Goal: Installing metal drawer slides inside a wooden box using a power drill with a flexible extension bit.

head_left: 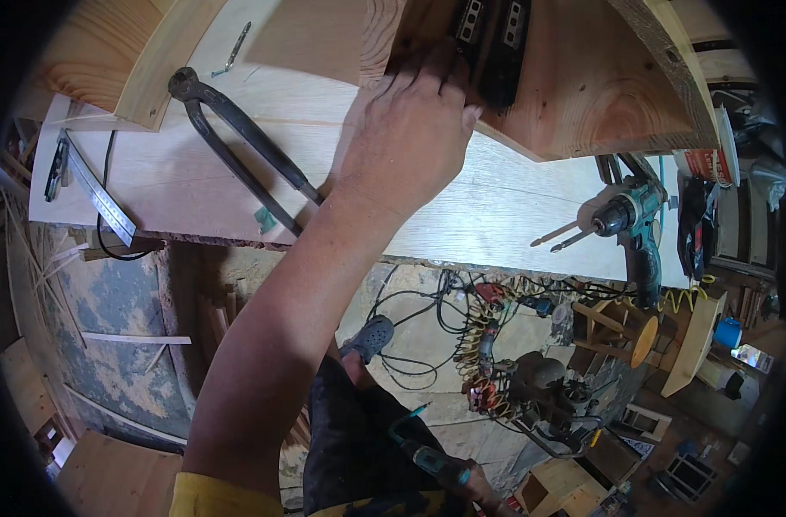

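Note:
My left hand (419,125) reaches up over the pale board (505,202), its fingers curled at a black drawer slide (469,30). The fingertips are partly lost in shadow; the thumb is beside the slide's lower end. A second drawer slide (512,43) lies alongside it, against the inside of a wooden box (608,82). Low in the picture, my right hand (481,489) is closed round a teal-and-dark hand tool (436,464) with a thin bent end; its exact kind cannot be made out. Iron pincers (238,138) lie on the board, left of my left forearm.
A teal cordless drill (636,228) stands near the board's right end. A metal square (100,194) sticks out over the left edge, and a drill bit (236,47) lies farther back. Below are tangled cables and hoses (436,302), a wooden stool (617,332) and machinery (539,379).

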The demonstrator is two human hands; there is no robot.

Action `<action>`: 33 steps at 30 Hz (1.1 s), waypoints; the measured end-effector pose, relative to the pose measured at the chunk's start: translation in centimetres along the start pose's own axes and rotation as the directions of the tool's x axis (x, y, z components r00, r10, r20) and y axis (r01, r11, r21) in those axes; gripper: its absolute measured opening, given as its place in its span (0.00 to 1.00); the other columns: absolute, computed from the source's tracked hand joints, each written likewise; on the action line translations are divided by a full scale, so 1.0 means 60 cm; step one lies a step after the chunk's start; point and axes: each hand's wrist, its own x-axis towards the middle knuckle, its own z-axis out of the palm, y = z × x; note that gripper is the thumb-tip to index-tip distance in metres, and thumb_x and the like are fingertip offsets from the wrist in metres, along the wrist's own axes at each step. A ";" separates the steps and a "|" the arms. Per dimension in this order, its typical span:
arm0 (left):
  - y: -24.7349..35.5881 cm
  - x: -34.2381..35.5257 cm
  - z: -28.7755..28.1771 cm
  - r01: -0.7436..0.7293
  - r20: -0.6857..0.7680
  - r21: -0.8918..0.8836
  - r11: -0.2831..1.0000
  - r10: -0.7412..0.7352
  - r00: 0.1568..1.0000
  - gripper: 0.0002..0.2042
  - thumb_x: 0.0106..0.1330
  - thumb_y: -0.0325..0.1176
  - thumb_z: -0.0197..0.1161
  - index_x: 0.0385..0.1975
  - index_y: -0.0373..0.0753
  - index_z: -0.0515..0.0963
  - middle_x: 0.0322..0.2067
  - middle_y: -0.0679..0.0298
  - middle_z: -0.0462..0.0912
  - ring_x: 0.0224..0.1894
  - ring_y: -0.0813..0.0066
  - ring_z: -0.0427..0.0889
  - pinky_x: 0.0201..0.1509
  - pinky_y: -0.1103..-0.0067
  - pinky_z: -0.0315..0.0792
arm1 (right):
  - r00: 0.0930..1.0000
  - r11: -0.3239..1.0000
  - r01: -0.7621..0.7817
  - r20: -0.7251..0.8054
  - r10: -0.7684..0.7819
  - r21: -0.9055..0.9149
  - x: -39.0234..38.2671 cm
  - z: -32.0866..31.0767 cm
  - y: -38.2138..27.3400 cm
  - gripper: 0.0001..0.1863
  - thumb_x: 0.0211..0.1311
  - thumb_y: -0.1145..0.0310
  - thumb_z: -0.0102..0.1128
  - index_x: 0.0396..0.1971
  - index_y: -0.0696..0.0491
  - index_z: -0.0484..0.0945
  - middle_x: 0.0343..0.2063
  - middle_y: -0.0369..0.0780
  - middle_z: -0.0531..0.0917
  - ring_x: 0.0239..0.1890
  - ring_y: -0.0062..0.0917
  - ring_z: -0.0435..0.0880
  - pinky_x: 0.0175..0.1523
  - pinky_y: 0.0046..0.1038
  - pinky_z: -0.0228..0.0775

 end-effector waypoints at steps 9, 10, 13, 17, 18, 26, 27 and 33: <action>0.001 0.005 0.011 -0.006 -0.170 -0.033 0.999 0.001 0.985 0.25 0.67 0.41 0.55 0.60 0.34 0.66 0.60 0.50 0.67 0.61 0.52 0.68 0.65 0.64 0.62 | 0.997 0.996 -0.076 0.004 0.076 0.043 0.028 0.004 -0.008 0.26 0.48 0.64 0.72 0.49 0.54 0.77 0.38 0.44 0.85 0.39 0.26 0.85 0.44 0.30 0.76; 0.000 0.004 0.010 -0.001 -0.161 -0.040 0.999 -0.005 0.987 0.25 0.67 0.41 0.55 0.60 0.33 0.66 0.60 0.50 0.67 0.61 0.52 0.68 0.65 0.64 0.62 | 0.997 0.996 -0.076 0.006 0.076 0.040 0.030 0.009 0.000 0.26 0.48 0.64 0.72 0.49 0.54 0.77 0.38 0.44 0.85 0.39 0.26 0.85 0.44 0.30 0.76; -0.001 0.003 0.009 0.010 -0.154 -0.071 0.997 -0.021 0.988 0.25 0.66 0.40 0.56 0.60 0.33 0.66 0.60 0.49 0.67 0.60 0.52 0.68 0.65 0.64 0.61 | 0.997 0.997 -0.077 -0.005 0.077 0.016 0.033 0.014 0.014 0.26 0.47 0.64 0.72 0.48 0.54 0.78 0.38 0.44 0.85 0.41 0.28 0.85 0.45 0.30 0.76; 0.023 0.018 0.008 0.077 -0.126 -0.140 0.987 -0.095 0.988 0.23 0.65 0.38 0.57 0.57 0.32 0.68 0.57 0.48 0.70 0.57 0.52 0.71 0.63 0.64 0.63 | 0.998 0.998 0.051 -0.027 -0.051 -0.022 0.033 0.014 0.019 0.27 0.47 0.64 0.73 0.48 0.56 0.77 0.39 0.44 0.85 0.42 0.28 0.85 0.48 0.29 0.76; 0.031 0.029 0.008 0.082 -0.133 -0.147 0.986 -0.102 0.986 0.23 0.65 0.38 0.57 0.57 0.32 0.68 0.57 0.48 0.70 0.57 0.52 0.71 0.63 0.64 0.63 | 0.997 0.996 0.057 -0.051 -0.061 -0.072 0.034 0.015 0.031 0.27 0.47 0.65 0.73 0.48 0.57 0.77 0.39 0.44 0.85 0.42 0.28 0.85 0.48 0.30 0.75; 0.012 0.128 0.017 0.242 -0.045 -0.183 0.953 -0.254 0.966 0.16 0.65 0.32 0.53 0.50 0.32 0.75 0.48 0.48 0.78 0.51 0.58 0.78 0.55 0.69 0.72 | 0.999 0.999 -0.042 -0.007 0.042 0.015 0.045 0.019 0.053 0.25 0.49 0.64 0.72 0.47 0.56 0.78 0.41 0.44 0.85 0.44 0.28 0.84 0.49 0.30 0.74; 0.010 0.129 0.026 0.244 -0.046 -0.184 0.952 -0.256 0.966 0.16 0.65 0.32 0.53 0.50 0.32 0.75 0.48 0.48 0.78 0.51 0.58 0.78 0.55 0.69 0.72 | 1.000 1.000 0.009 0.010 -0.009 0.012 0.048 0.018 0.064 0.24 0.49 0.64 0.72 0.47 0.56 0.78 0.41 0.45 0.84 0.45 0.27 0.84 0.50 0.30 0.74; 0.014 0.130 0.037 0.263 -0.060 -0.235 0.936 -0.284 0.957 0.14 0.64 0.32 0.54 0.47 0.34 0.77 0.48 0.52 0.76 0.54 0.62 0.75 0.60 0.70 0.69 | 0.978 0.966 -0.210 0.017 0.210 0.154 0.052 0.009 0.031 0.25 0.51 0.65 0.71 0.49 0.56 0.77 0.44 0.42 0.84 0.46 0.24 0.81 0.53 0.28 0.71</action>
